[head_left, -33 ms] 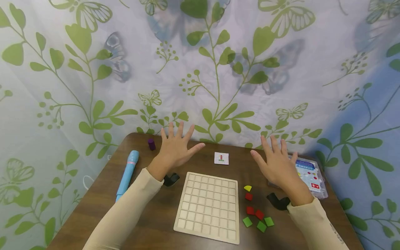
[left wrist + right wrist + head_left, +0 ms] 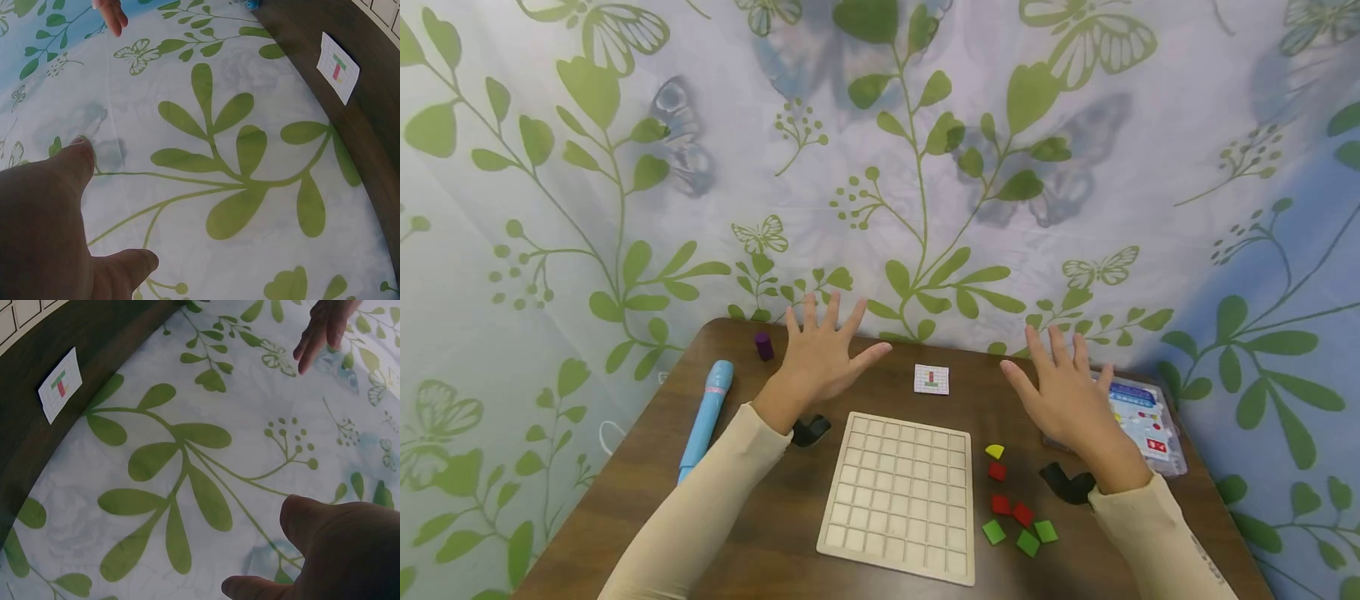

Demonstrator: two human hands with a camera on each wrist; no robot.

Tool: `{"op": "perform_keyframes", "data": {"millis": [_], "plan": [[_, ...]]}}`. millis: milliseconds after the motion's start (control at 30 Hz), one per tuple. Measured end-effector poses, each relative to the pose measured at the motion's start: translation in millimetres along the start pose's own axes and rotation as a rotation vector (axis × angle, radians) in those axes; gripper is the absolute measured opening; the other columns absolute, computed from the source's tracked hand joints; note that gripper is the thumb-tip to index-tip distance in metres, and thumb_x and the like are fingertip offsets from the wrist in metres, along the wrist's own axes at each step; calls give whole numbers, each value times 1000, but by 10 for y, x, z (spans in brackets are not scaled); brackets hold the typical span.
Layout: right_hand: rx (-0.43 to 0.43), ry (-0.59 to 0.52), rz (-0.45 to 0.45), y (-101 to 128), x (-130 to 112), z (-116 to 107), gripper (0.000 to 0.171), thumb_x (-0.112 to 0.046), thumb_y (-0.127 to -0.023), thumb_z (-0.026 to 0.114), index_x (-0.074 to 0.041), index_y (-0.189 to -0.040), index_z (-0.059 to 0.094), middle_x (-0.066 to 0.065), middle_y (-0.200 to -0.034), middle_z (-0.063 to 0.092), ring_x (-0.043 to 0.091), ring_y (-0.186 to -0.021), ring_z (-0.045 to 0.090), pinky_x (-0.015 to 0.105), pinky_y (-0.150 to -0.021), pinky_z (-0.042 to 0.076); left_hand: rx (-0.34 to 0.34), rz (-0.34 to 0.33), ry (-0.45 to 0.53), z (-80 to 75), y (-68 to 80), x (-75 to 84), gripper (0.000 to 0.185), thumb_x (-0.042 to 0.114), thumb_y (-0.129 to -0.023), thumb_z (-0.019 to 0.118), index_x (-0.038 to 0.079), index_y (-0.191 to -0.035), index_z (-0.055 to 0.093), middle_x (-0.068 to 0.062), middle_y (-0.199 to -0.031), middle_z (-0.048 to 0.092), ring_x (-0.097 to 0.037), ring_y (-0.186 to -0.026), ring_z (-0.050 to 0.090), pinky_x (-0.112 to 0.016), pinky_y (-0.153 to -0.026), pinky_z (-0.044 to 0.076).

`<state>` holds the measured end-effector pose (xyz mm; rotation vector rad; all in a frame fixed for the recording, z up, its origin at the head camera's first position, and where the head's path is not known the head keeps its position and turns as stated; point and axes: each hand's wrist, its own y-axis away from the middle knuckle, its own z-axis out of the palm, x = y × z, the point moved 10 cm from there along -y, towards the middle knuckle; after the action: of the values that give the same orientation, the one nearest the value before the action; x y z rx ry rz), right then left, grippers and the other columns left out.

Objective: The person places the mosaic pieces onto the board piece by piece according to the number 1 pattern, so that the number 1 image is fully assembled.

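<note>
My left hand [image 2: 822,354] is raised over the far left part of the table, fingers spread and straight, holding nothing. On the other side my right hand [image 2: 1067,396] is held up the same way, in front of a clear plastic case [image 2: 1157,429] that it partly hides. Below and between them lies a pale wooden grid board [image 2: 898,492] with bare squares. A small pattern card [image 2: 931,379], printed with a red and green figure, lies beyond the board. Right of the board are red square tiles [image 2: 1000,505], green square tiles [image 2: 1027,544] and a yellow quarter-round piece [image 2: 995,451].
A light blue microphone-shaped object [image 2: 706,417] lies along the left side, with a small purple cylinder [image 2: 763,346] near the back edge. Dark straps [image 2: 1067,485] show by both wrists. A leaf-patterned curtain [image 2: 880,167] hangs behind the brown table [image 2: 790,517].
</note>
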<state>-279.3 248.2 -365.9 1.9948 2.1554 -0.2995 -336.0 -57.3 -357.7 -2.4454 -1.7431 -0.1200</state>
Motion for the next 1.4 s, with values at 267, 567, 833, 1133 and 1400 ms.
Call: {"op": "perform_keyframes", "data": {"millis": [267,567,833,1133,1400], "plan": [[17,13,-2,13,7,-22,86,-71,-102,22,-17,-166,3,26,-167,-3,55,-148,-11,85,-99,-7,-15,-12,20,23,15,-53,89,83,-94,19,33,-164,0,-15,-170,-6,-50,-150,-12,-72,-113,-5],[9,15,-6,7,49,-35,85,-69,-103,24,-15,-166,4,25,-168,0,55,-149,-10,85,-99,-7,-7,-15,15,71,-10,-63,89,84,-94,18,34,-164,-2,-13,-170,-6,-49,-151,-12,-72,-113,-6],[54,-16,-17,53,235,124,83,-62,-104,39,-6,-163,21,25,-166,16,56,-149,2,82,-103,-6,36,30,-7,525,133,-184,84,75,-100,27,24,-166,14,-19,-168,14,-48,-153,-1,-72,-112,-8],[125,-216,105,336,731,598,57,-41,-103,60,3,-140,59,27,-131,62,50,-117,57,67,-95,42,67,49,86,1188,530,-394,70,55,-103,51,18,-160,37,-21,-157,40,-47,-149,25,-73,-113,0],[212,-272,58,391,890,1150,34,-23,-96,74,-3,-124,73,4,-84,63,21,-75,54,36,-66,46,263,128,234,1299,796,-489,53,36,-96,72,11,-142,62,-14,-130,63,-42,-132,50,-72,-111,22]]}}
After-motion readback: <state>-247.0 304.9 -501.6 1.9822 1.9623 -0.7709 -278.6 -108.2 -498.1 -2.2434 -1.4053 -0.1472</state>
